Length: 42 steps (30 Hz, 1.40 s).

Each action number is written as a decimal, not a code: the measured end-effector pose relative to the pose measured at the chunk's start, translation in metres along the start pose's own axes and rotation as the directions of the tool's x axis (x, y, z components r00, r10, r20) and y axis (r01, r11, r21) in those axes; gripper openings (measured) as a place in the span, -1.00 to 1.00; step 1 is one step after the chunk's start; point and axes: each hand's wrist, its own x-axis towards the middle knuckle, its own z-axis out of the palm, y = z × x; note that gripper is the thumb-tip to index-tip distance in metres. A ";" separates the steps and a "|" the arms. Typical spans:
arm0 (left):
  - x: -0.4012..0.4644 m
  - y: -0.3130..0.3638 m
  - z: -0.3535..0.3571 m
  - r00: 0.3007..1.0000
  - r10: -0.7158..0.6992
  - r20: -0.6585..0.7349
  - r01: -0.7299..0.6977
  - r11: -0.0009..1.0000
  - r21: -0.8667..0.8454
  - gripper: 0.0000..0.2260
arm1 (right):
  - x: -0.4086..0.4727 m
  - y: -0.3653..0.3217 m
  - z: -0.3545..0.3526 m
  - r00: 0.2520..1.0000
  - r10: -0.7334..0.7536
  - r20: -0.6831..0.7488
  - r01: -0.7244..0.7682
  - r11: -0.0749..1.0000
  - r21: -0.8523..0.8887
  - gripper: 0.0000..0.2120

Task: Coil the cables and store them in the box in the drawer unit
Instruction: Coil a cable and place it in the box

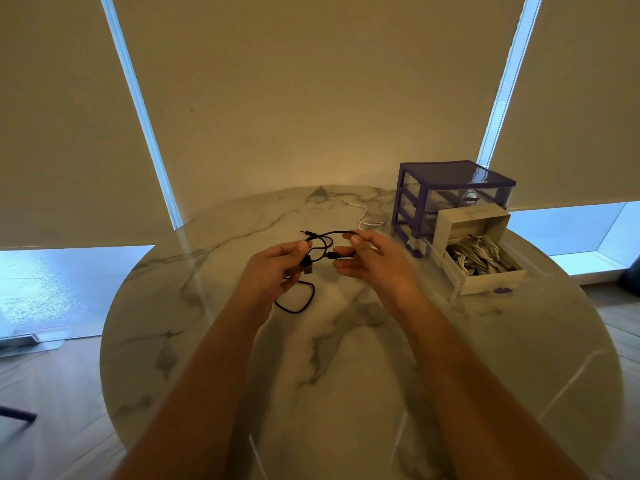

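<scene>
A thin black cable (323, 237) is held between both hands above the middle of the round marble table (346, 358). My left hand (273, 268) pinches it near a USB plug, and a loop hangs below down to the tabletop. My right hand (367, 254) grips the other stretch between thumb and fingers. A purple drawer unit (446, 199) stands at the right rear. Its lower drawer is pulled out and holds a white box (485, 258) with coiled white cables inside. A loose white cable (363, 216) lies on the table just left of the unit.
Beige roller blinds cover the windows behind the table, with bright strips of glass at both lower sides. Wooden floor shows around the table. A dark chair leg (17, 414) pokes in at the lower left.
</scene>
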 end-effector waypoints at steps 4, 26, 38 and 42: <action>0.000 0.000 0.000 1.000 -0.021 0.012 0.022 1.000 -0.019 -0.90 | 0.000 0.001 0.000 0.999 0.034 0.029 -0.036 0.994 0.104 -0.74; -0.002 -0.005 0.010 0.998 0.053 -0.024 -0.052 0.997 0.051 -0.91 | -0.012 -0.004 0.024 0.937 0.212 0.276 -0.292 0.911 0.291 -0.83; 0.000 -0.002 0.006 0.983 0.096 -0.158 -0.100 0.995 -0.016 -0.88 | -0.017 -0.012 0.023 0.871 0.424 0.249 -0.386 0.903 -0.188 -0.48; 0.001 0.001 0.000 0.970 0.106 -0.219 -0.121 0.991 -0.056 -0.96 | -0.020 -0.011 0.022 0.835 0.467 0.290 -0.307 0.834 -0.459 -0.63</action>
